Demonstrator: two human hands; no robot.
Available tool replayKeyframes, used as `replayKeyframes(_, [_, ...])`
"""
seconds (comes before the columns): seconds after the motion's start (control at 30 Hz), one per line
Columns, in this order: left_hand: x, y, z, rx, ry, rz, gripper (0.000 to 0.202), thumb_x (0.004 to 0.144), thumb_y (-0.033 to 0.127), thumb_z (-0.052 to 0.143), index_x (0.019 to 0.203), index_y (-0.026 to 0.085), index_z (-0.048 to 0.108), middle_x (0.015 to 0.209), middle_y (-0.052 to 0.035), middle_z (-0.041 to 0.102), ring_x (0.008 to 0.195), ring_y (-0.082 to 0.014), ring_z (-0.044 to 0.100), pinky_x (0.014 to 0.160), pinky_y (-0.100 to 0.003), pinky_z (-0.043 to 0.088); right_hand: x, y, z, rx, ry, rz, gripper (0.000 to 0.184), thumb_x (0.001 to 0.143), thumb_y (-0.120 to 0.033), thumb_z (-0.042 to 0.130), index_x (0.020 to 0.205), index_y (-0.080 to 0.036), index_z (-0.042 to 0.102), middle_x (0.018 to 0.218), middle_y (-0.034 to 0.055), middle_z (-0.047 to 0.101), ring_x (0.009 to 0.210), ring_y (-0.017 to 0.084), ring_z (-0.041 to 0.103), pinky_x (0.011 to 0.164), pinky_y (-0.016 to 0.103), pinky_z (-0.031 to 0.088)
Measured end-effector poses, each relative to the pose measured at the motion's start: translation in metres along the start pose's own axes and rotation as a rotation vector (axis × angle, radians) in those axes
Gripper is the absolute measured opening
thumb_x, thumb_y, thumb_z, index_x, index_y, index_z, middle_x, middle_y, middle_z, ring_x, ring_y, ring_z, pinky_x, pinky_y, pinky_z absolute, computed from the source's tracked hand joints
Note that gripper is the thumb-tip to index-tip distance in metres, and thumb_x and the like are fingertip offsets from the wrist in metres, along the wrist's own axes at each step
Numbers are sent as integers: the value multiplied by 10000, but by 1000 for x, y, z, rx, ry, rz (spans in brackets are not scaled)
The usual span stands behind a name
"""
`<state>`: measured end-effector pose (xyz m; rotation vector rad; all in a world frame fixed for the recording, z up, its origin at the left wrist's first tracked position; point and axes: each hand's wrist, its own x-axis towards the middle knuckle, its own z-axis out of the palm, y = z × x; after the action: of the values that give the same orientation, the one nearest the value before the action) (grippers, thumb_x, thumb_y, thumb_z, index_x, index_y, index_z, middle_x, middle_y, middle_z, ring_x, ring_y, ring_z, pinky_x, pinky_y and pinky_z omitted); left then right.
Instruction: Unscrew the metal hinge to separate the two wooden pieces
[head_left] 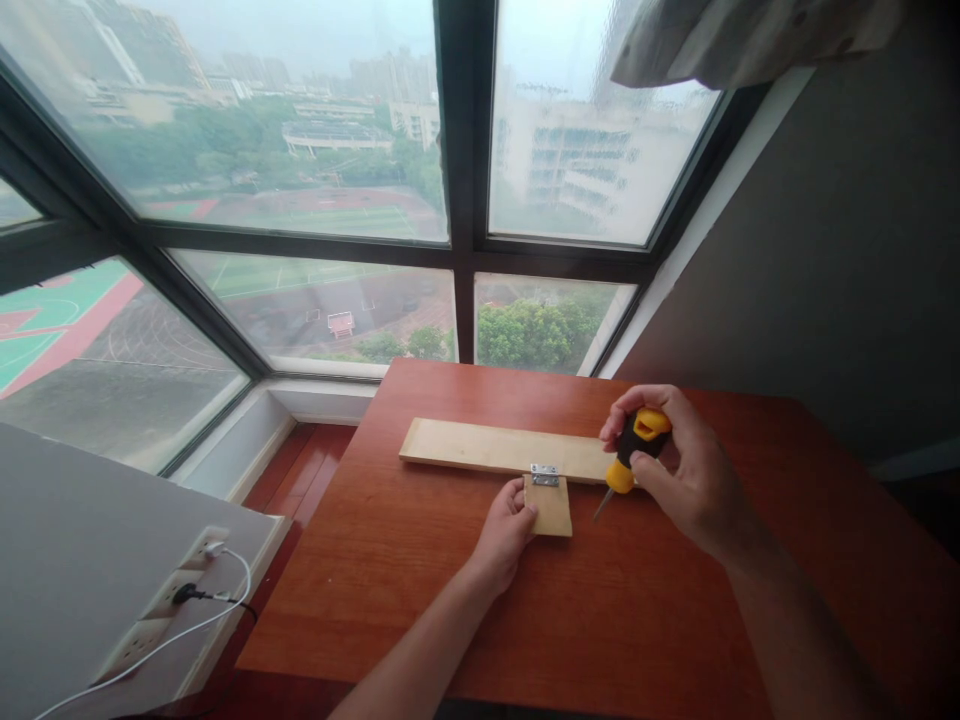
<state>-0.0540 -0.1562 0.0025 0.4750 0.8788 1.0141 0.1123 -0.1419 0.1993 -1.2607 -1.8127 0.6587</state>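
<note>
A long pale wooden board (480,447) lies across the reddish-brown table (420,600). A small wooden piece (551,508) butts against its near edge, joined by a small metal hinge (545,475). My left hand (506,528) rests closed against the left side of the small piece, fingers pressed on it. My right hand (675,465) is wrapped round the yellow and black handle of a screwdriver (630,455). The tool's tip points down to the table just right of the small piece.
Large windows rise behind the table, overlooking sports fields and buildings. A white power strip (161,605) with a black plug and a white cable lies on a grey ledge at lower left. A grey wall stands to the right.
</note>
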Motion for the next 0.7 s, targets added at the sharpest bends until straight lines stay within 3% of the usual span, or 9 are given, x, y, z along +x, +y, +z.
replayKeyframes(0.1, [0, 1, 2, -4, -7, 10, 516, 631, 266, 789, 1088, 167, 572, 1002, -97, 703, 811, -195, 661, 670, -252, 468, 3, 14, 14, -56, -91, -36, 306, 774, -140, 469, 1067, -224, 497, 873, 11, 617, 716, 151, 598, 694, 291, 489])
replayKeyframes(0.2, [-1, 1, 3, -26, -17, 14, 513, 624, 257, 794, 1078, 168, 572, 984, -91, 705, 814, -196, 662, 686, -256, 473, 5, 36, 42, -360, -218, 10, 126, 864, -254, 485, 942, -208, 573, 809, 18, 662, 715, 161, 615, 692, 284, 460])
replayKeyframes(0.27, [-1, 1, 3, -40, -22, 16, 509, 624, 247, 796, 1074, 168, 571, 971, -88, 705, 818, -196, 662, 700, -260, 478, 3, 51, 62, -656, -358, 102, 211, 924, -339, 449, 888, -209, 611, 848, 37, 698, 785, 173, 640, 716, 280, 446])
replayKeyframes(0.4, [0, 1, 1, -41, -35, 19, 486, 649, 251, 787, 1072, 165, 566, 943, -77, 707, 786, -174, 651, 690, -249, 473, -3, 71, 92, -792, -419, 158, 327, 943, -421, 450, 839, -178, 643, 846, 100, 718, 792, 212, 663, 671, 285, 426])
replayKeyframes(0.7, [0, 1, 1, -39, -47, 15, 488, 657, 272, 799, 1077, 171, 570, 942, -66, 708, 771, -171, 651, 674, -246, 466, -2, 76, 100, -870, -543, 85, 201, 927, -274, 458, 910, -177, 633, 924, 96, 708, 811, 230, 680, 630, 289, 413])
